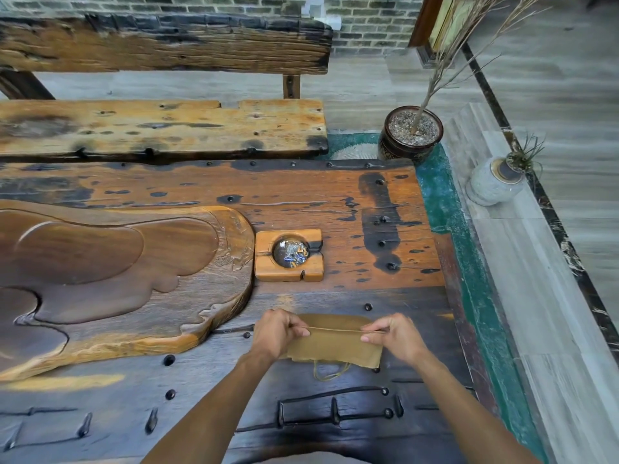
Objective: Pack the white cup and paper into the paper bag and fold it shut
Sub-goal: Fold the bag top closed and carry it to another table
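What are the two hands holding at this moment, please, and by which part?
Both hold the paper bag on the table by its fold line: the left hand pinches the left end, the right hand the right end.

One paper bag (335, 346), two hands, one ashtray (288, 255), two plant pots, one bench (160, 127).

Old dark wooden surface (335, 195) with iron studs, carved tea tray (117, 279) on left, wooden ashtray (289, 255) beside it. Behind, rough wooden bench (160, 125) before grey brick wall (368, 21). At right, pale striped floor (552, 78), dark pot (410, 135) with dry branches, small grey vase (492, 185).
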Tool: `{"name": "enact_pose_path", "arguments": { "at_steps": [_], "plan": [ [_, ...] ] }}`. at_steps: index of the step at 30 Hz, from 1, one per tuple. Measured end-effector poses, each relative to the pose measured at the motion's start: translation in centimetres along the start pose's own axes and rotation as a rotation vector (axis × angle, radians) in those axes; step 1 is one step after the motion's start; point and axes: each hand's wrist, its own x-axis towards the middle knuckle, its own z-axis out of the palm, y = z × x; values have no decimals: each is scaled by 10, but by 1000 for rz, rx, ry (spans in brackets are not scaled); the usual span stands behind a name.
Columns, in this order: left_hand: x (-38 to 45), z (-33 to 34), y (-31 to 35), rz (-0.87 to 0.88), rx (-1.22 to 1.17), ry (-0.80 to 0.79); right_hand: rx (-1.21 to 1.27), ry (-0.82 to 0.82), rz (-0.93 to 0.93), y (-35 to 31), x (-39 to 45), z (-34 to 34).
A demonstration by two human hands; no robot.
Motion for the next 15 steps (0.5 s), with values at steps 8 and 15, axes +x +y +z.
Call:
{"name": "enact_pose_path", "arguments": {
  "at_steps": [8,15],
  "plan": [
    [1,-1,-13,-78,-179,25,51,16,39,18,8,-3],
    [-4,4,-19,-149,-379,-58,111,-23,35,28,4,7]
  ]
}}
